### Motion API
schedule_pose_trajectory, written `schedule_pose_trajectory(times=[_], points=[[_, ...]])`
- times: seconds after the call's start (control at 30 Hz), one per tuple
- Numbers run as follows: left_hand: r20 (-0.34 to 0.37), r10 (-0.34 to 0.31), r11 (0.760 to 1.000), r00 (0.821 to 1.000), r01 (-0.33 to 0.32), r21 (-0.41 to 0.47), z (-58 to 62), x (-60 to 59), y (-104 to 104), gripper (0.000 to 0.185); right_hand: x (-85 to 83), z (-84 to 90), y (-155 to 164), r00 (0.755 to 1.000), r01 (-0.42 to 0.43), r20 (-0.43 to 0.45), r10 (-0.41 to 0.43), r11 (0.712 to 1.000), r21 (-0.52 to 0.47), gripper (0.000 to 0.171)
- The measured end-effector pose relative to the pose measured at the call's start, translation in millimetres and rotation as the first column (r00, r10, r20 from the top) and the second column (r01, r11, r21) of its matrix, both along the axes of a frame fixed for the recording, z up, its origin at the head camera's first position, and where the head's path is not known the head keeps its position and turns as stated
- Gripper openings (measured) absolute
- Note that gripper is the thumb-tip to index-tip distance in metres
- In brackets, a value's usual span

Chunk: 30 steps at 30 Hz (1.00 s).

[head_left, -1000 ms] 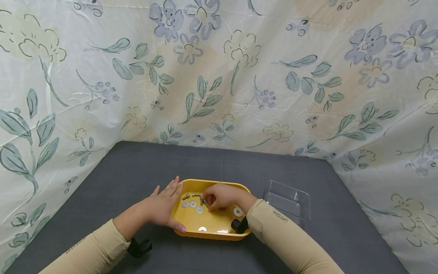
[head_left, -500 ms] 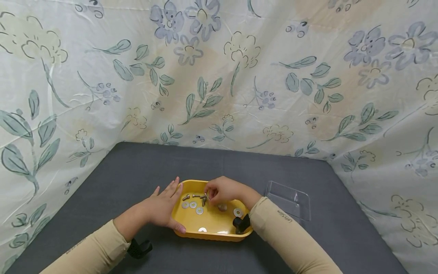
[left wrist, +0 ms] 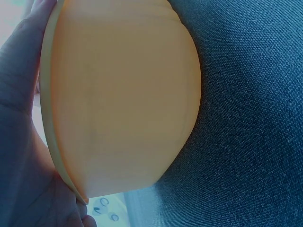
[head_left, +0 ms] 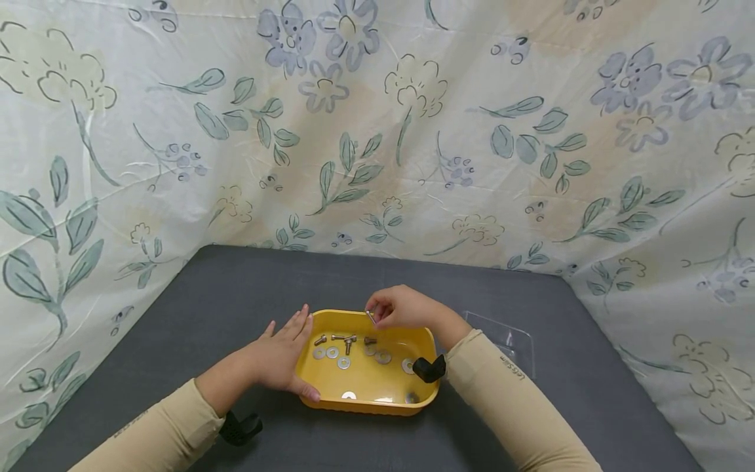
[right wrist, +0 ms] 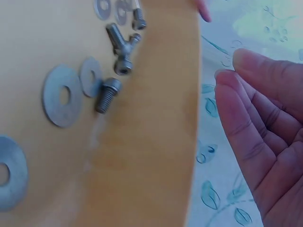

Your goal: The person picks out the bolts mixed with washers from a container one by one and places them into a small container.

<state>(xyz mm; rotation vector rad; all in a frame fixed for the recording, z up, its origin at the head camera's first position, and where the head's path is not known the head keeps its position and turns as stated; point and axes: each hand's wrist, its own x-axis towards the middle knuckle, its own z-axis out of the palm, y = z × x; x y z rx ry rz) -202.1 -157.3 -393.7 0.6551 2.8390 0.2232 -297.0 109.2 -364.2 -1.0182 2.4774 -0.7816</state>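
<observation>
Head view: I note a yellow plastic tray [head_left: 360,388], oval-cornered and smooth-walled, standing on a dark grey woven cloth surface [head_left: 194,308]. My left hand [head_left: 283,357] lies flat against the tray's left wall, fingers straight, thumb along the near rim. My right hand [head_left: 401,308] is raised above the tray's far rim, fingertips pinching a small metal bolt [head_left: 370,316]. On the tray floor lie flat round steel washers [head_left: 332,353] and short socket-head bolts [head_left: 348,341]. A clear plastic box [head_left: 507,341] stands just right of the tray, partly behind the right sleeve. A thin floral sheet [head_left: 377,131], creased, forms the backdrop.

Left wrist view: the tray's outer wall [left wrist: 123,104] fills the frame, matte and gently curved; the palm [left wrist: 23,142] presses against its rim. The grey cloth [left wrist: 246,118] shows a fine knitted grain.

Right wrist view: fingers [right wrist: 255,123] are loosely bent beside the tray's rim [right wrist: 156,132]; the pinched bolt is not visible here. Inside lie a large washer [right wrist: 60,96], a smaller washer [right wrist: 91,76] overlapping it, and a bolt [right wrist: 107,94] touching that one.

Against a second ago: the right hand was low inside the tray among the parts; it now stands lifted at the far rim with the bolt. The left hand has kept its place
</observation>
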Motion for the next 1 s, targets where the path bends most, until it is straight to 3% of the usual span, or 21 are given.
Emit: schedule_pose_trajectory(times=[0.6,1.0], points=[[-0.015,-0.002,1.0,1.0,0.002,-0.02,-1.2,1.0,-1,0.133,2.7,26.6,49,0.994,0.112,-0.013,-0.113,0.991,-0.079,0.028],[-0.016,-0.004,1.0,1.0,0.004,-0.017,-2.6,1.6,-2,0.133,3.5,33.1,90,0.979,0.204,0.02,-0.203,0.972,-0.115,0.03]])
